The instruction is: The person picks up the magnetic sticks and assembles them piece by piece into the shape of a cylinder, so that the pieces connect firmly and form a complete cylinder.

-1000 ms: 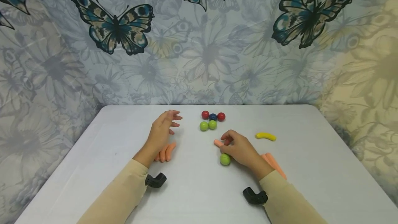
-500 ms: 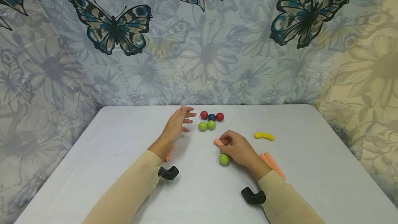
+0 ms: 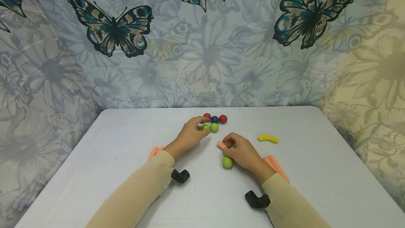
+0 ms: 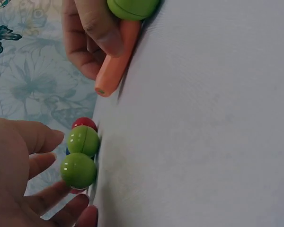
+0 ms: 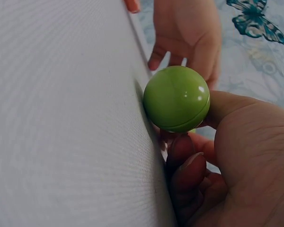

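Note:
My left hand (image 3: 190, 134) reaches to the ball group, thumb and fingers spread around the left green ball (image 3: 205, 127). In the left wrist view the fingers are close to the nearer green ball (image 4: 78, 170); contact is unclear. Another green ball (image 3: 214, 127) sits to its right, with two red balls (image 3: 223, 119) and a blue ball (image 3: 214, 119) behind. My right hand (image 3: 243, 152) pinches an orange toy carrot (image 4: 118, 61) lying on the table. Close to that hand's thumb is a separate green ball (image 5: 177, 99), at the carrot's near end.
A yellow curved piece, banana-like (image 3: 268, 139), lies right of my right hand. Orange sticks (image 3: 278, 168) lie beside the right forearm. Other orange pieces (image 3: 154, 152) are partly hidden behind the left wrist. The white table (image 3: 202, 200) meets a butterfly-print backdrop (image 3: 209, 55).
My left hand has moved right from above the orange pieces to the ball group, its fingers coming round the left green ball. My right hand stays in place with the toy carrot.

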### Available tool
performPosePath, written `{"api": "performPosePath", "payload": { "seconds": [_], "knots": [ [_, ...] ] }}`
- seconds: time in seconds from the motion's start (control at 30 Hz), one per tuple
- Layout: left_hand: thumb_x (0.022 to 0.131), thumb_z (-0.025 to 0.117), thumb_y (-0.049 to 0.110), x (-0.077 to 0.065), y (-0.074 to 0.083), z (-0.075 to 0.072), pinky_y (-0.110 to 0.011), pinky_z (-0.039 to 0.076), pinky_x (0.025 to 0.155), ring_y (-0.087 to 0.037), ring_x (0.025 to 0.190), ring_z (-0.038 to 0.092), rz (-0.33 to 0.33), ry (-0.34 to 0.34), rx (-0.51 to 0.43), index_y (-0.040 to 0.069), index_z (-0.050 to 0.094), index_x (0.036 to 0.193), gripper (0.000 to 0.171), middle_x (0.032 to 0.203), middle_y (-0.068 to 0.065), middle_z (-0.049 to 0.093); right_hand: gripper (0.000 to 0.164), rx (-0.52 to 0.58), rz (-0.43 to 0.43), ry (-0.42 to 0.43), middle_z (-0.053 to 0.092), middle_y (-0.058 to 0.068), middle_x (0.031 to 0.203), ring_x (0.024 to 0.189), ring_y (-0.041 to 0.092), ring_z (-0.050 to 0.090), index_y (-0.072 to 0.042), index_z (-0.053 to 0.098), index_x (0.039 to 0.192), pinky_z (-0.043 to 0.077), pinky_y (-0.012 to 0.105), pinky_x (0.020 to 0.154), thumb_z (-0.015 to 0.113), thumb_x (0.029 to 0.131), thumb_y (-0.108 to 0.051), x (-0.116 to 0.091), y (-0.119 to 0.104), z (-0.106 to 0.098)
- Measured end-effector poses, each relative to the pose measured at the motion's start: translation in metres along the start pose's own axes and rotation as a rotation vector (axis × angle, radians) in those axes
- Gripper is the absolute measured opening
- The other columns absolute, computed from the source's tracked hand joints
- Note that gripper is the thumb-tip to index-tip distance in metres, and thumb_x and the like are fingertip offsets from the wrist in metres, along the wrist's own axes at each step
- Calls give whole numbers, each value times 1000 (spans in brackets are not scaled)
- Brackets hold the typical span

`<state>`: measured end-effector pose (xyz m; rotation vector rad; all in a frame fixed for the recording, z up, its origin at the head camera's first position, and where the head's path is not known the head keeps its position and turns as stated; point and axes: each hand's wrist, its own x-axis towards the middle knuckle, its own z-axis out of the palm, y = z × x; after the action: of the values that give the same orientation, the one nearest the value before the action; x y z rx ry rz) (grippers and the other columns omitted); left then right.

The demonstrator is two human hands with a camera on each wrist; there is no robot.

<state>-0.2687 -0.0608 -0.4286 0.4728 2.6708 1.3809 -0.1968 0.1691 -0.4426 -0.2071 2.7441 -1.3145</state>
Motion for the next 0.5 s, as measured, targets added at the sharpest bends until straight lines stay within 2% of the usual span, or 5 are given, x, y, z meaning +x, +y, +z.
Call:
{"api": "performPosePath", "payload": {
  "seconds": [0.17, 0.27, 0.37, 0.5],
  "knots": [
    [101, 75, 13, -2, -4, 3, -41, 53, 91, -23, 103, 61, 40, 11, 119, 11, 75, 134, 33, 121, -7, 67, 26, -9, -13, 10, 63, 3, 101, 86, 23, 55, -9, 69, 121, 47, 40, 76, 76, 96, -12, 1, 1, 1],
    [100, 74, 10, -2, -8, 1, -42, 53, 95, -22, 104, 62, 42, 27, 155, 11, 77, 128, 28, 121, -6, 68, 27, -13, -9, 7, 63, 3, 101, 88, 24, 56, -9, 70, 122, 47, 40, 77, 75, 97, -12, 2, 2, 1],
    [99, 74, 9, -3, -10, -3, -42, 53, 97, -23, 105, 63, 31, 29, 155, 9, 76, 126, 27, 121, -7, 70, 24, -18, -4, 3, 64, 3, 102, 91, 24, 56, -9, 72, 121, 47, 40, 78, 76, 97, -13, 2, 2, 1],
    [100, 74, 13, -13, -11, -9, -41, 53, 95, -21, 104, 63, -17, 11, 132, 10, 75, 129, 29, 122, -5, 68, 20, -20, -9, 0, 65, 1, 100, 94, 24, 57, -11, 74, 116, 47, 40, 81, 80, 98, -18, 2, 2, 2]
  ]
}}
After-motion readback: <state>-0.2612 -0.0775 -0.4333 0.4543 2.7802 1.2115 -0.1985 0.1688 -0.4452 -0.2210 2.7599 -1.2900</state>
